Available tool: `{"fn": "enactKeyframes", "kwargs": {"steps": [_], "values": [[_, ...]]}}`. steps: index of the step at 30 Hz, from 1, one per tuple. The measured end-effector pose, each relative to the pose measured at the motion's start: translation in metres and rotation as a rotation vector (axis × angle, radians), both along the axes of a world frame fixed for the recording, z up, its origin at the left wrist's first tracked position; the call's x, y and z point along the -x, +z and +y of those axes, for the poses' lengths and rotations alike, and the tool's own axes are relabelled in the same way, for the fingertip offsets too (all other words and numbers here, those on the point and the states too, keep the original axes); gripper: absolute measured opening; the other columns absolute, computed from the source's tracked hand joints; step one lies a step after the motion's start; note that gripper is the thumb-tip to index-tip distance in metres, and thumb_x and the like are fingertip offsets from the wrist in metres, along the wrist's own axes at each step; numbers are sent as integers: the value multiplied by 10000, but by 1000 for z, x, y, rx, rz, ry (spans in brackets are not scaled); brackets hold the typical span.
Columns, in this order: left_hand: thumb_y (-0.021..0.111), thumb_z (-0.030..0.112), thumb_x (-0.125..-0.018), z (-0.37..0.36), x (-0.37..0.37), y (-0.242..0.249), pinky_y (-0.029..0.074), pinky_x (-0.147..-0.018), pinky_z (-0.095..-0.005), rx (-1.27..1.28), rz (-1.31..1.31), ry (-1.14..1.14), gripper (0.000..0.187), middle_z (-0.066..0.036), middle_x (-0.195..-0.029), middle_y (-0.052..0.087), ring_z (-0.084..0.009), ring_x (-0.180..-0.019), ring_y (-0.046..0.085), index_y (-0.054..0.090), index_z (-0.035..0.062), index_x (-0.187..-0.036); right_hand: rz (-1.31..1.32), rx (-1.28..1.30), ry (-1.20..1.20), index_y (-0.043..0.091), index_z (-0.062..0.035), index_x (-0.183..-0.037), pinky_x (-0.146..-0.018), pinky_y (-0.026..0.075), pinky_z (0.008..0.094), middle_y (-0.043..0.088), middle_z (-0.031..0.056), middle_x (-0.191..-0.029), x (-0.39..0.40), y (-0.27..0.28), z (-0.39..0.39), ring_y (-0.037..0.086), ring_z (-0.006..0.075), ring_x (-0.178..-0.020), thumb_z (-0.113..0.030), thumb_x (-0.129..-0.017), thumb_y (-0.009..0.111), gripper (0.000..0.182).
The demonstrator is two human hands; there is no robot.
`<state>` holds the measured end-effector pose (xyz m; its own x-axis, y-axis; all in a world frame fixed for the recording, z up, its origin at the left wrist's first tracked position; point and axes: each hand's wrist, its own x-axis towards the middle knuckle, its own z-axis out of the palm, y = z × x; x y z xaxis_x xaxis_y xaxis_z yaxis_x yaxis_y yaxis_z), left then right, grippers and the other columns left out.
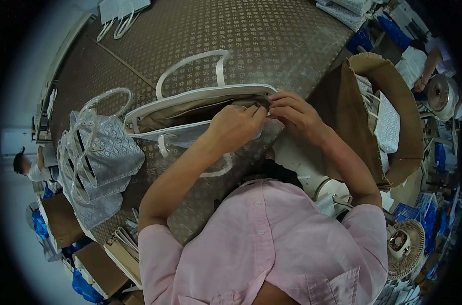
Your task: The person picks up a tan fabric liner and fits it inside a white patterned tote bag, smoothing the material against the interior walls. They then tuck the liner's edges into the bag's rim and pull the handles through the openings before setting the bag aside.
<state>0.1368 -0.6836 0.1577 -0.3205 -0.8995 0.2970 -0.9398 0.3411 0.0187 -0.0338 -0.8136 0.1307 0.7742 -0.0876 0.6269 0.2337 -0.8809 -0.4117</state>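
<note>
A white handbag (190, 133) stands on the patterned table with its mouth open and its beige lining (162, 121) showing. One plastic-wrapped handle (192, 61) arches up on its far side; the other hangs down on the near side. My left hand (236, 124) is closed at the right end of the bag's mouth, fingers bent over the near rim. Facing it, my right hand (296, 114) has its fingers closed on the bag's right corner. Both sets of fingertips nearly meet there, and whatever small part lies between them is hidden.
Several silver-patterned bags (109, 147) with wrapped handles stand at the left. A large cardboard box (345, 101) holding bags is at my right, near a fan (406, 244). More bags (123, 9) lie at the table's far edge. Other people are at both sides.
</note>
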Motion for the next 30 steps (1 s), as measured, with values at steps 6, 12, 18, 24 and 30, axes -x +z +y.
{"fn": "enactKeyframes", "kwargs": {"steps": [6, 12, 18, 24, 30], "values": [[550, 272, -918, 0, 0, 4, 492, -531, -336, 4, 121, 42, 247, -83, -686, 602, -227, -628, 639, 522, 58, -798, -30, -362, -228, 655, -72, -1048, -982, 443, 396, 494, 135, -1324, 6, 14, 6, 484, 311, -1228, 0, -720, 741, 347], [544, 292, -917, -4, 0, 2, 499, -529, -341, 46, 153, 26, 256, -89, -687, 616, -237, -611, 643, 543, 58, -813, 45, -298, -115, 660, -86, -1040, -962, 447, 370, 469, 131, -1365, 7, 4, 4, 490, 301, -1229, 17, -767, 697, 294], [572, 221, -900, 23, -23, 10, 504, -631, -395, -135, 207, 91, 180, -109, -804, 634, -291, -734, 641, 569, 41, -912, 102, -343, -162, 640, -33, -948, -896, 478, 373, 512, 127, -1321, -2, 8, 5, 556, 278, -1124, 19, -780, 682, 181], [584, 173, -886, 104, -110, 15, 472, -868, -415, 12, 224, 241, 321, -125, -1012, 638, -282, -944, 601, 571, 27, -1171, 39, -150, -282, 624, -33, -1030, -870, 494, 377, 551, 134, -1257, -12, 34, 21, 571, 297, -1107, 15, -772, 685, 270], [607, 108, -851, 114, -108, 2, 461, -939, -403, 148, 144, 298, 359, -89, -1053, 636, -260, -997, 596, 567, 37, -1200, 127, -26, -98, 621, -49, -1106, -812, 522, 352, 628, 116, -1112, -83, 42, 72, 625, 282, -988, -22, -794, 669, 318]]}}
